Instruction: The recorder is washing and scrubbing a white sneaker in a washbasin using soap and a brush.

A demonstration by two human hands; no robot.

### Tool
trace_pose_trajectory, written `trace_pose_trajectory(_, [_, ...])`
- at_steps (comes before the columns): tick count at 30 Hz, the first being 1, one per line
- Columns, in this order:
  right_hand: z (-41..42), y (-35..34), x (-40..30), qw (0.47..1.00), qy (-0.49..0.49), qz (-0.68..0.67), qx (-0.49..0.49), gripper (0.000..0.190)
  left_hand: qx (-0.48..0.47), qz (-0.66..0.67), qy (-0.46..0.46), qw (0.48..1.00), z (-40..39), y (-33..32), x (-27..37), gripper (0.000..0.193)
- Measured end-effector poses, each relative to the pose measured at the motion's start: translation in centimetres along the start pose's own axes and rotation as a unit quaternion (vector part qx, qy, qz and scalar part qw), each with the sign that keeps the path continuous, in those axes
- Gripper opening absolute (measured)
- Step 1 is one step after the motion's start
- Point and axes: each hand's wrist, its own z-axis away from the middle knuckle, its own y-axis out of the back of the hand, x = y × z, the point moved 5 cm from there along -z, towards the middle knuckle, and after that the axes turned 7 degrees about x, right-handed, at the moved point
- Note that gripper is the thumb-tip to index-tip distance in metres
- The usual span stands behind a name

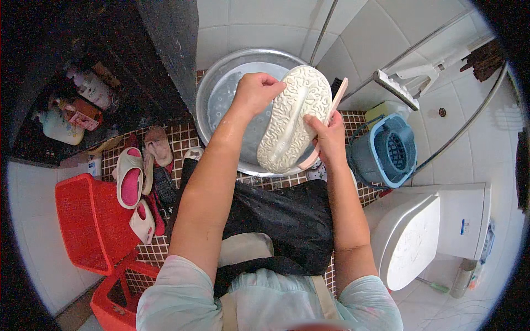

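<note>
A cream slipper [296,120], its patterned sole facing the camera, is held above a round metal basin [223,62] of cloudy water. My left hand [261,93] pinches the slipper's upper left edge between thumb and fingertips. With its thumb on the sole, my right hand [329,134] grips the slipper's right side, together with a pink-handled brush [339,95] whose dark bristles show at the top. The slipper's upper side is hidden from view.
Several slippers and shoes [129,178] lie left on the brown tiled floor, near a red plastic basket [74,223]. Bottles [85,113] stand on a dark shelf at far left. A blue mop bucket [381,149] and a white toilet [414,244] are to the right.
</note>
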Motion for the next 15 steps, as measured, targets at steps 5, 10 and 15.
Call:
trace_pose_trajectory(5, [-0.4, 0.3, 0.5, 1.000, 0.015, 0.001, 0.005, 0.054, 0.032, -0.031, -0.010, 0.999, -0.5, -0.5, -0.7, 0.031])
trace_pose_trajectory(10, [-0.1, 0.1, -0.2, 0.997, 0.057, 0.060, 0.008, 0.056, 0.029, -0.025, 0.015, 0.999, -0.3, -0.1, -0.9, 0.028])
trace_pose_trajectory(15, [-0.3, 0.3, 0.0, 0.991, 0.084, 0.099, 0.021, 0.057, 0.005, 0.044, 0.068, 0.997, 0.0, -0.2, -1.6, 0.029])
